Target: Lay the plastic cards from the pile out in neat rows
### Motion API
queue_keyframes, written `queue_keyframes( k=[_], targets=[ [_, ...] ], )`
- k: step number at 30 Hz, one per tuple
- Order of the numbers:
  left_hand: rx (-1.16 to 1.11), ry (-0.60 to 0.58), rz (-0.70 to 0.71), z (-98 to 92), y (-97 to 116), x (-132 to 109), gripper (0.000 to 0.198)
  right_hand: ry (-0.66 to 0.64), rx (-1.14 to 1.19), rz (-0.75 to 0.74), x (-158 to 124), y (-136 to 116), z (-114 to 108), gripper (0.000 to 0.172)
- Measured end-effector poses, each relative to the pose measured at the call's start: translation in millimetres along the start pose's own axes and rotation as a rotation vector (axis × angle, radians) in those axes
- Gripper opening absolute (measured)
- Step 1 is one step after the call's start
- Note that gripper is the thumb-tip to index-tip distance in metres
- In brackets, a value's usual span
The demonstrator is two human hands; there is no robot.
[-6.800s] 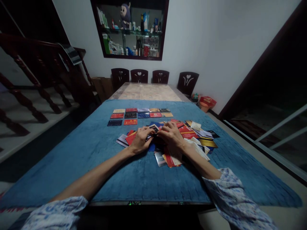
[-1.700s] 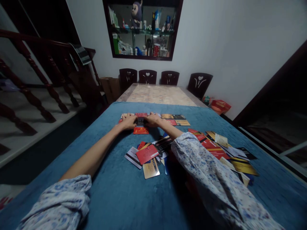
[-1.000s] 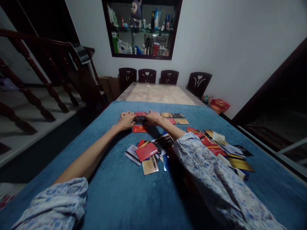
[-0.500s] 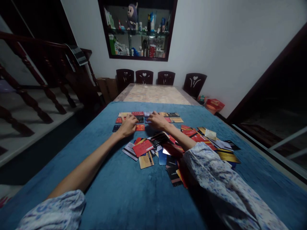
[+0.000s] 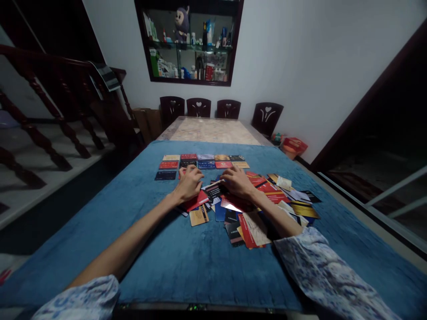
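Note:
Bank-style cards lie in neat rows on a blue cloth, among them a dark navy card (image 5: 165, 175), a red card (image 5: 168, 165) and a blue card (image 5: 207, 165). My left hand (image 5: 189, 183) is over the near row and the left edge of a loose pile, its fingers bent and apart; it hides the card under it. My right hand (image 5: 237, 182) reaches across the pile, fingertips closed at the edge of a black card (image 5: 214, 190). Below the hands are a loose red card (image 5: 197, 201) and a yellow card (image 5: 199, 216).
More cards spread to the right, including a gold card (image 5: 305, 209) and a red-and-beige card (image 5: 255, 229). Beyond the blue cloth (image 5: 150, 266) is the bare tabletop (image 5: 213, 130), with chairs (image 5: 228, 109) behind. A stair railing (image 5: 43, 126) stands left.
Both hands have drawn back from the card rows toward me, the right one moving right over the pile. The upper rows are now uncovered. The view has shifted slightly.

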State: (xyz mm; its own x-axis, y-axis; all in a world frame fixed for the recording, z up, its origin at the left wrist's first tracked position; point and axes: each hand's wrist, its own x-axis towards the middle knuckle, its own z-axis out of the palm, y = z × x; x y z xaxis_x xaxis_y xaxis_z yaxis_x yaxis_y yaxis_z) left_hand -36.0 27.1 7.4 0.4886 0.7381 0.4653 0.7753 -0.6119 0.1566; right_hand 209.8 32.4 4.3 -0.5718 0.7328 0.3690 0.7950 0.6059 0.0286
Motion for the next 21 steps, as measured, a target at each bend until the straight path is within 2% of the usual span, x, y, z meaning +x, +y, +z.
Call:
queue_keyframes(
  k=[5,10,18,21],
  targets=[
    [-0.008,-0.038,0.010,4.5,24.2,-5.2,0.022,0.004,0.045,0.015,-22.3,-3.8,-0.4,0.028],
    [-0.005,-0.086,-0.022,5.2,42.0,-8.9,0.026,-0.023,0.070,0.026,-29.1,-7.4,1.3,0.038],
    [0.000,-0.197,-0.055,3.4,55.1,-11.7,0.034,-0.050,0.112,0.014,-31.1,-13.9,0.4,0.038],
    [-0.001,-0.220,-0.058,3.6,57.9,-10.6,0.031,-0.045,0.115,0.010,-31.4,-14.7,1.4,0.036]
  ],
)
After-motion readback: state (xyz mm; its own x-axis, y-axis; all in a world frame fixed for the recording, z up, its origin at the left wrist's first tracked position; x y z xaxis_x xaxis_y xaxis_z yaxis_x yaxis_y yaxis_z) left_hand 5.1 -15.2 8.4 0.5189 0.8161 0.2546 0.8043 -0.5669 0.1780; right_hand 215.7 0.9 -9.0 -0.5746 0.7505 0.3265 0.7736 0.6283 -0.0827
